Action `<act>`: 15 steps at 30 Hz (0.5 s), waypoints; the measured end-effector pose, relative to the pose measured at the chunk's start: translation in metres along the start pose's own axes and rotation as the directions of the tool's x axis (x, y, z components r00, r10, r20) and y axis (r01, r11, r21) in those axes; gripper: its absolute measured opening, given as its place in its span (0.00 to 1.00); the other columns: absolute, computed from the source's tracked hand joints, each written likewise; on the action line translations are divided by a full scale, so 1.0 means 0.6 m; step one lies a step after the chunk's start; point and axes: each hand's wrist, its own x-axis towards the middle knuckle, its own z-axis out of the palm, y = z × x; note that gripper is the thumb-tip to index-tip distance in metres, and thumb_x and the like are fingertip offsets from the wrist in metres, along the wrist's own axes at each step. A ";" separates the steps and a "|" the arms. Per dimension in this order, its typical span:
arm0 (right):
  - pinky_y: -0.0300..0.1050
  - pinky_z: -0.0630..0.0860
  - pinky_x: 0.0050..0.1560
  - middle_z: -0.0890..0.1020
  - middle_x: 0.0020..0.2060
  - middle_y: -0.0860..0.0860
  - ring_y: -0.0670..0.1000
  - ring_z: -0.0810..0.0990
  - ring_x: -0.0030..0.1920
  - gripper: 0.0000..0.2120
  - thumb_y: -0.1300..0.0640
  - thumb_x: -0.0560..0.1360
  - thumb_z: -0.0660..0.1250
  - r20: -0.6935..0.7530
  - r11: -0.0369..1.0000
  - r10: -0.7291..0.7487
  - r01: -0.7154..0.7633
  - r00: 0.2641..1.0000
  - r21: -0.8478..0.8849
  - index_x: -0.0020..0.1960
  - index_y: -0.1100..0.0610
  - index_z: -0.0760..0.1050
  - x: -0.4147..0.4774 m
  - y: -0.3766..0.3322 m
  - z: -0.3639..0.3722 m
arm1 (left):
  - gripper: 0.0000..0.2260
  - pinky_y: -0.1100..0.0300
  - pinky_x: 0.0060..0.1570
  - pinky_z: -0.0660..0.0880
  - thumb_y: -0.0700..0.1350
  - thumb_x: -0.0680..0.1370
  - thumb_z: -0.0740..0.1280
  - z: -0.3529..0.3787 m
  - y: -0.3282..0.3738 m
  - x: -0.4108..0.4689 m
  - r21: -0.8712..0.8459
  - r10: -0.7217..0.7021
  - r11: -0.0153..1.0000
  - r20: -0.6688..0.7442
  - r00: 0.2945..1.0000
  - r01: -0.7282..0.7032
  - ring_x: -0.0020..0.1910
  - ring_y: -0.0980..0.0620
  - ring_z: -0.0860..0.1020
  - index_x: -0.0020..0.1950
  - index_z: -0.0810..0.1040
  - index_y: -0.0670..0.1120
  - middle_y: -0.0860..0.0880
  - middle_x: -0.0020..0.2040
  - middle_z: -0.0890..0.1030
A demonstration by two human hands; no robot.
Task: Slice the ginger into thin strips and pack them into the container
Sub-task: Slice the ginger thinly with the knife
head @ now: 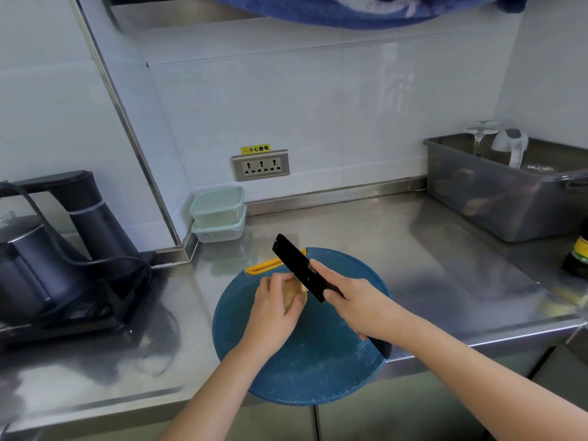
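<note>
Head view: ginger [296,294] held on the board [311,370], knife [297,265] at its side.
Two stacked containers [218,214] stand by the wall. The left hand [270,308] has its grip curled round the one ginger, and the right hand [359,302] has its grip closed on the one knife. The round root may roll and bring the blade onto the left hand.

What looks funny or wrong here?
The blue cutting board sticks out past the front edge of the steel counter, so it could tip. The ginger and knife look fine.
</note>
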 end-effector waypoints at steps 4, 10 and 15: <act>0.38 0.69 0.30 0.76 0.35 0.51 0.47 0.71 0.28 0.27 0.56 0.83 0.52 -0.066 0.996 -0.023 0.016 0.998 -0.091 0.77 0.37 0.47 0.003 0.004 0.018 | 0.13 0.63 0.56 0.64 0.51 0.79 0.63 -0.001 0.000 0.001 -0.015 -0.005 1.000 0.008 1.000 0.005 0.59 0.55 0.68 0.63 0.66 0.58 0.53 0.59 0.67; 0.43 0.73 0.33 0.77 0.37 0.52 0.47 0.72 0.29 0.27 0.55 0.83 0.52 -0.095 0.993 0.006 -0.017 0.995 -0.121 0.77 0.39 0.45 0.002 -0.003 0.033 | 0.14 0.63 0.55 0.64 0.50 0.79 0.63 0.001 0.001 0.002 0.006 -0.006 1.000 0.001 1.000 0.006 0.59 0.55 0.68 0.64 0.67 0.58 0.53 0.58 0.67; 0.43 0.78 0.27 0.79 0.45 0.58 0.52 0.76 0.27 0.28 0.56 0.83 0.50 0.035 0.986 0.084 -0.078 0.996 -0.149 0.78 0.41 0.41 0.007 -0.023 0.014 | 0.15 0.64 0.54 0.65 0.49 0.79 0.63 0.005 0.000 0.004 0.034 0.001 0.999 -0.017 1.000 -0.001 0.57 0.55 0.69 0.65 0.68 0.53 0.52 0.57 0.68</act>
